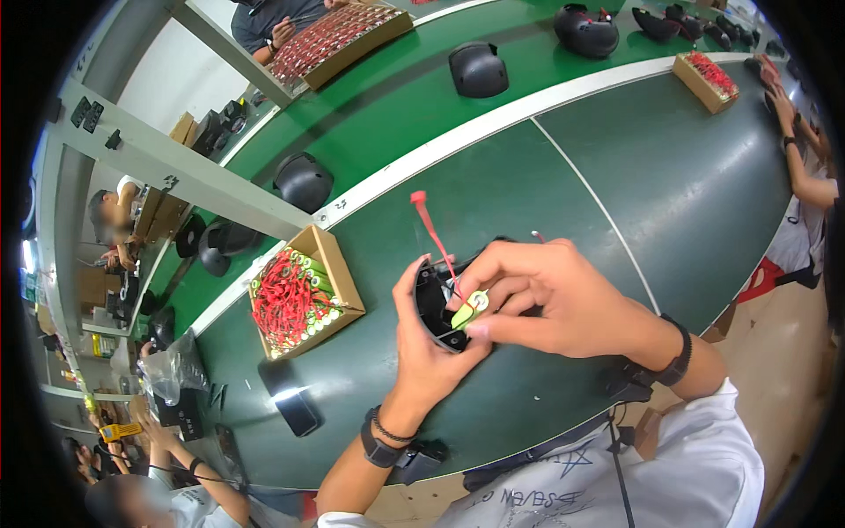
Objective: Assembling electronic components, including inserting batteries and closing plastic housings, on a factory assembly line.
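My left hand (418,359) is wrapped round a black hollow plastic housing (429,306), its open side facing up and to the right. In my right hand (568,304), a bright green cylindrical battery (470,310) is pinched between thumb and fingers, right at the housing's mouth. From the battery a red lead (435,234) rises, ending in a red connector up and to the left. A small light plug on a red wire (539,237) shows behind my right hand. My right fingers hide part of the housing's inside and far rim.
Left of my hands stands a cardboard box (341,268) of green batteries with red leads. A dark phone-like slab (295,407) lies nearer. Beyond the white rail, a green belt (387,123) carries black domed shells (478,70). Co-workers' hands (779,110) are at the far right, others at left.
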### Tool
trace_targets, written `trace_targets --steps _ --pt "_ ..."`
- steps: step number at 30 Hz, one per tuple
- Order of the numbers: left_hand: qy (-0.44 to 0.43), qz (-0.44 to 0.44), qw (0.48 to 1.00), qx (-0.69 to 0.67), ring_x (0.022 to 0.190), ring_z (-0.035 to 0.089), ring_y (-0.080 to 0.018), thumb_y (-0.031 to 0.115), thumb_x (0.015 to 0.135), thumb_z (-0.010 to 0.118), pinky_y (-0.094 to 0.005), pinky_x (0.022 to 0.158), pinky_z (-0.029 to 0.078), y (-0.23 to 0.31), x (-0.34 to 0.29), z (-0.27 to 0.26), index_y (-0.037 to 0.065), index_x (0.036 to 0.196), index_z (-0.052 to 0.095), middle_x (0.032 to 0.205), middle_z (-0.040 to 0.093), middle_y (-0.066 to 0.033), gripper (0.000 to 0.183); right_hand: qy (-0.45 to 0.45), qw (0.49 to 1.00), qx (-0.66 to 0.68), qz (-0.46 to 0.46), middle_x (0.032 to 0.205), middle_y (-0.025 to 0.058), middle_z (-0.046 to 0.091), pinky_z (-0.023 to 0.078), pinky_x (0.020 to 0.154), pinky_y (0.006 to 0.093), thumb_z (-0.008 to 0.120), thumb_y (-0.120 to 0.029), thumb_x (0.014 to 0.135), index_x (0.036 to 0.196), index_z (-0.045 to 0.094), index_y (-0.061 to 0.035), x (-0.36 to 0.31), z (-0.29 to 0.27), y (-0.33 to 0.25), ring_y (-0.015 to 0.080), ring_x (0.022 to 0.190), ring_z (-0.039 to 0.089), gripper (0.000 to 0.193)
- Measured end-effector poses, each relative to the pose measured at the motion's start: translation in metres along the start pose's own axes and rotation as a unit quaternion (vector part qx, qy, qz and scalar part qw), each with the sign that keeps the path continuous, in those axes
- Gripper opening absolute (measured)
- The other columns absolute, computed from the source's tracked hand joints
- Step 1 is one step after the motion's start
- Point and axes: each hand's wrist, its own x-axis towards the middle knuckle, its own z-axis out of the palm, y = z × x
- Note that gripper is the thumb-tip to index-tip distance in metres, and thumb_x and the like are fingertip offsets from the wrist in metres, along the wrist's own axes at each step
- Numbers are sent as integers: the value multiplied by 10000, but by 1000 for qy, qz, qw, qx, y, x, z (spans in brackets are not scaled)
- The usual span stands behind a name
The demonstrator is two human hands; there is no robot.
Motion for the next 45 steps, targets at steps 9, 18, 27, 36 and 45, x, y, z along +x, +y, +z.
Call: trace_targets --steps 9,18,27,36,45 --pt "-8 24 1000 17 1250 675 -290 71 734 916 -413 1073 552 -2 3 -1 47 1628 228 1471 591 -207 1128 22 956 -255 -141 1044 118 811 640 774 314 842 14 877 1087 760 -10 -2 1 16 206 882 786 227" --pt "-71 27 996 -49 1446 532 -318 67 818 933 -451 1193 462 -5 4 -16 39 1651 204 1613 433 -238 1108 -17 834 -490 -253 1473 105 590 495 1027 483 896 -229 800 1238 758 -162 -10 0 23 341 1313 562 464" --pt "-115 -34 978 -170 1450 508 -254 34 934 737 -399 1238 383 13 14 -27 19 1676 271 1586 475 -169 877 11 881 -462 -104 1484 145 541 600 989 489 918 -198 738 1546 503 -21 -7 -5 34 377 1304 571 925" --pt "-49 -27 994 -93 1412 534 -238 95 1012 640 -374 1225 382 18 9 -21 -23 1628 349 1503 546 -176 691 33 873 -474 -112 1451 145 557 634 910 450 904 -138 725 1555 492 -17 -10 6 28 356 1222 603 935" --pt "-54 250 805 535 1593 311 -452 196 797 919 -585 1279 274 84 -8 -54 112 1495 604 1703 376 -181 770 46 833 -549 -60 1379 192 569 627 928 435 898 -184 753 1546 471 55 -13 30 19 369 1174 604 931"
